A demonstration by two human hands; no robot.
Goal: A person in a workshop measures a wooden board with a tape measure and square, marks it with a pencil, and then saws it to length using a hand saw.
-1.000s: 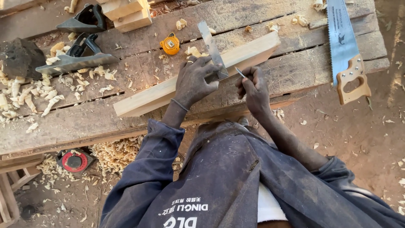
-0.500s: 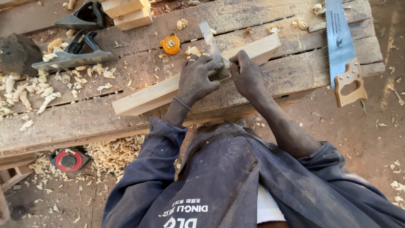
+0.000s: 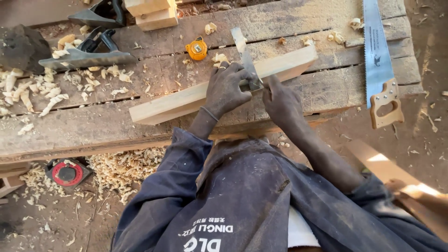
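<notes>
A long pale wooden plank (image 3: 186, 100) lies at a slant across the rough workbench (image 3: 93, 126). A metal try square (image 3: 243, 53) sits across the plank. My left hand (image 3: 226, 88) is shut on the square's stock and presses it to the plank. My right hand (image 3: 280, 100) is just right of it, fingertips pinched on a thin pencil at the square's edge. The pencil itself is almost wholly hidden by the fingers.
A hand saw (image 3: 377, 60) lies at the bench's right end. An orange tape measure (image 3: 197, 48), two hand planes (image 3: 88, 53), wood blocks (image 3: 151, 11) and shavings (image 3: 28, 88) sit on the bench. On the ground lie a red round tool (image 3: 67, 172) and a board (image 3: 396, 172).
My right hand moved up from the bench's front edge to the try square. A thin pencil showed in it a second ago. My left hand stayed on the square.
</notes>
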